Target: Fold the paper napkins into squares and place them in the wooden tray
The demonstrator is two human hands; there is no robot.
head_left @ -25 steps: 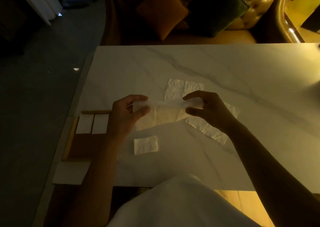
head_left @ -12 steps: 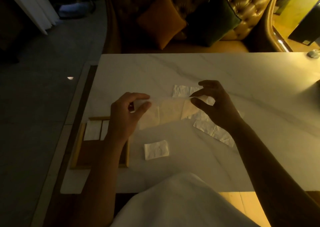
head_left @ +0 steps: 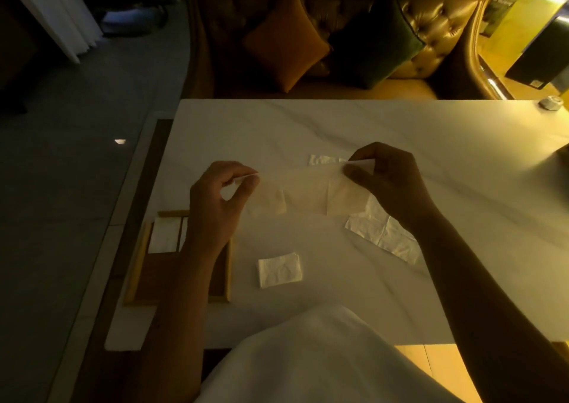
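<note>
The worktop (head_left: 400, 131) is a white marble-pattern slab that fills the centre of the view. Behind its far edge stands a tufted sofa (head_left: 437, 33) with an orange cushion (head_left: 284, 48) and a dark green cushion (head_left: 378, 42) side by side. A white garment (head_left: 308, 356) covers the lower centre of the view, in front of the near edge.

The wooden tray (head_left: 135, 267) sits at the near left end of the worktop, and the left forearm crosses above it. Two folded napkins (head_left: 163, 236) lie side by side in the tray's far left part; the wrist hides most of the right one.

The held napkin (head_left: 304, 193) is stretched as a horizontal strip above the worktop centre, between the two hands. Creases divide it into panels.

The left hand (head_left: 215, 205) has a narrow grip: thumb and forefinger pinch the strip's upper left corner. The right hand (head_left: 391, 184) has the same narrow grip, pinching the upper right corner.

The loose napkins (head_left: 385, 233) lie flat and opened out on the worktop under the right hand and wrist. A part of them shows beyond the strip.

One folded square (head_left: 279, 269) lies on the worktop just right of the tray, below the strip and apart from it.

A small round object (head_left: 551, 103) sits at the far right corner; its kind cannot be told.
</note>
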